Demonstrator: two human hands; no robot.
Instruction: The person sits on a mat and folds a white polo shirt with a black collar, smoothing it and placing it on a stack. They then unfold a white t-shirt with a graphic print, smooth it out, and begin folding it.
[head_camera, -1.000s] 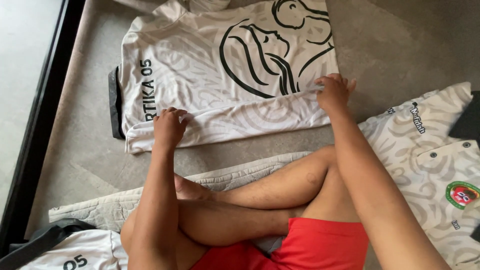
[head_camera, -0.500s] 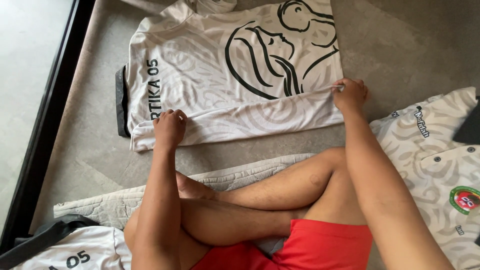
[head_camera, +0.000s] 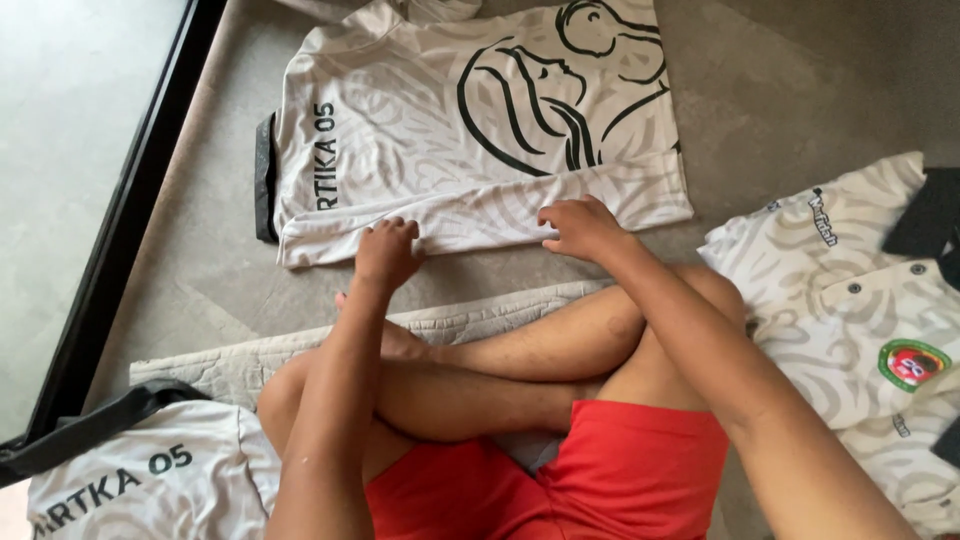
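Head view | right hand slid inward along folded jersey hem, flat | left hand pressing hem, fingers curled.

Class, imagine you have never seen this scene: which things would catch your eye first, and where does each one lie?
First, the pale shirt with a bold black line drawing, spread flat on the grey floor at top centre. Both hands rest on its folded near edge: the left hand towards the left, the right hand near the middle. Below them, crossed bare legs and bright red shorts fill the bottom centre.
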